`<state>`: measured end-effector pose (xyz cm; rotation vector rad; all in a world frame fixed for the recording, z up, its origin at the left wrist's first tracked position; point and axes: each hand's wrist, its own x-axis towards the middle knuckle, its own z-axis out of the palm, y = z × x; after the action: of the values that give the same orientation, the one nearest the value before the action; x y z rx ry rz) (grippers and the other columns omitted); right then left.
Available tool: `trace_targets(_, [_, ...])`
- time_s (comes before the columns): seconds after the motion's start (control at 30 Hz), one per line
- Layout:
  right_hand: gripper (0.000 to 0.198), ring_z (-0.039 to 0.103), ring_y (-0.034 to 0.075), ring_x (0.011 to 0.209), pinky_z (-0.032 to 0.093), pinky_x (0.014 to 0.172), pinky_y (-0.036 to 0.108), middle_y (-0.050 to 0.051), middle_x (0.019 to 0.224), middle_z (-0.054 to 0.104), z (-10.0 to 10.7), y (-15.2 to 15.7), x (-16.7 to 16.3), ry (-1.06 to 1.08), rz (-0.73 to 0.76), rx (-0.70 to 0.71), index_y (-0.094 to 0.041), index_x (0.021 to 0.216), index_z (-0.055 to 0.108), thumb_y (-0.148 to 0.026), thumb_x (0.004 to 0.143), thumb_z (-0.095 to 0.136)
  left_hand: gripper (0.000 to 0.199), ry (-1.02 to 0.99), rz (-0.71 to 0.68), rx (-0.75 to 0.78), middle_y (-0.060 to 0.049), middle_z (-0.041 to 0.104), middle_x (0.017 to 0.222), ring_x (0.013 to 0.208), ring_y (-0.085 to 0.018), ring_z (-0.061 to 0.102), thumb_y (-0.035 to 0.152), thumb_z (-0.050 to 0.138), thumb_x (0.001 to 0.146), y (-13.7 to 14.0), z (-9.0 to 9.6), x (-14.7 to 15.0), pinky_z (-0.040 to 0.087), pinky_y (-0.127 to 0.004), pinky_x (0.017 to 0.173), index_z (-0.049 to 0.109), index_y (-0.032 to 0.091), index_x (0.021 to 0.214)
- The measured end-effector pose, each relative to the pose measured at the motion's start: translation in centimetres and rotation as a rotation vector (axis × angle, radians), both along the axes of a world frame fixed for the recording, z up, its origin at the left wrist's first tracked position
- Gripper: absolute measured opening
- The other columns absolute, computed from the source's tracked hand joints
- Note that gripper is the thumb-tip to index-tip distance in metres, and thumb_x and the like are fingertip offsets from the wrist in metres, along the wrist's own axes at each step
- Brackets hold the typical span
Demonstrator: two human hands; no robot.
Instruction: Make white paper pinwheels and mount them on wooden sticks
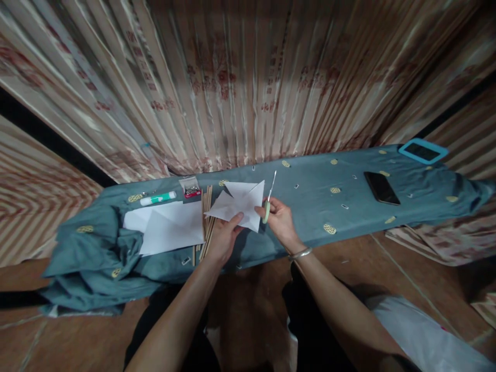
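My left hand (225, 235) is closed on a white sheet of paper (244, 199), its thumb on top. Slits run into the sheet from its corners toward the middle. My right hand (281, 219) is closed round the green handle of a pair of scissors (267, 211), the metal blades pointing up and away, just right of the paper. Beneath and left of the paper lie several thin wooden sticks (197, 254). More white paper sheets (174, 227) lie stacked to their left.
A glue stick (158, 198) and a small open red box of metal pins (191, 190) lie behind the paper stack. Farther right are a dark phone (382, 187) and a blue-framed device (423, 151). A green cloth (310, 206) covers the bench; curtains (248, 88) hang behind it.
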<state>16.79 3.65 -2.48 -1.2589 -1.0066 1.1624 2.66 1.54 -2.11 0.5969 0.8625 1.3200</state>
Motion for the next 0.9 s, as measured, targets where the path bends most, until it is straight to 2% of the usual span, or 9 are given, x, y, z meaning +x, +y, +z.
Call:
trace_targets(0.13, [0.038,0.046,0.01,0.051,0.038,0.053,0.023,-0.007,0.055,0.055,-0.8,0.0,-0.7,-0.004,0.046,0.011,-0.021,0.079,0.06,-0.044,0.056,0.079,0.043,0.101,0.195,0.024,-0.005,0.072,0.088,0.086,-0.021,0.066,0.018,0.083,0.052,0.8,-0.9,-0.4,0.05,-0.036,0.084,0.065,0.017,0.091])
trace_targets(0.27, [0.044,0.053,0.011,0.054,0.043,0.055,0.024,-0.005,0.058,0.06,-0.8,-0.6,-1.0,0.017,0.124,-0.029,-0.021,0.083,0.061,-0.049,0.055,0.08,0.039,0.269,0.28,0.048,-0.006,0.072,0.084,0.079,-0.021,0.066,0.022,0.082,0.05,1.9,-2.1,-1.7,0.051,-0.036,0.081,0.066,0.013,0.085])
trace_targets(0.37, [0.046,0.057,0.012,0.056,0.045,0.055,0.024,0.0,0.063,0.065,-0.3,-1.6,-0.9,-0.009,0.22,-0.049,-0.018,0.082,0.062,-0.057,0.061,0.075,0.037,0.406,0.335,0.04,-0.007,0.072,0.08,0.074,-0.022,0.066,0.026,0.081,0.05,2.7,-2.5,-3.0,0.052,-0.036,0.076,0.067,0.011,0.081])
trace_targets(0.43, [0.044,0.057,0.011,0.057,0.044,0.053,0.023,0.001,0.065,0.066,-0.1,-2.5,-0.9,-0.033,0.303,-0.062,-0.018,0.083,0.063,-0.058,0.067,0.07,0.037,0.466,0.359,0.063,-0.009,0.072,0.083,0.076,-0.023,0.067,0.027,0.081,0.05,3.2,-2.5,-3.8,0.052,-0.036,0.076,0.068,0.011,0.081])
trace_targets(0.53, [0.044,0.057,0.01,0.057,0.043,0.051,0.02,0.001,0.067,0.066,-0.2,-3.9,-0.9,-0.053,0.473,-0.157,-0.017,0.085,0.064,-0.059,0.07,0.069,0.037,0.513,0.381,0.101,-0.01,0.073,0.089,0.082,-0.024,0.067,0.028,0.081,0.052,3.7,-2.4,-4.6,0.053,-0.036,0.079,0.068,0.011,0.083])
trace_targets(0.7, [0.046,0.058,0.009,0.057,0.044,0.049,0.019,0.003,0.07,0.066,-0.8,-5.4,-1.2,-0.1,0.734,-0.29,-0.015,0.085,0.064,-0.06,0.074,0.066,0.035,0.557,0.395,0.12,-0.01,0.073,0.087,0.086,-0.026,0.068,0.028,0.08,0.054,3.9,-2.3,-4.7,0.055,-0.037,0.079,0.068,0.012,0.083])
trace_targets(0.9, [0.053,0.057,0.009,0.055,0.044,0.049,0.02,0.004,0.067,0.065,-1.0,-5.5,-1.6,-0.124,0.747,-0.276,-0.013,0.082,0.064,-0.065,0.074,0.061,0.029,0.607,0.384,0.117,-0.009,0.073,0.086,0.085,-0.026,0.068,0.027,0.078,0.055,3.5,-1.9,-4.1,0.054,-0.035,0.079,0.066,0.012,0.077])
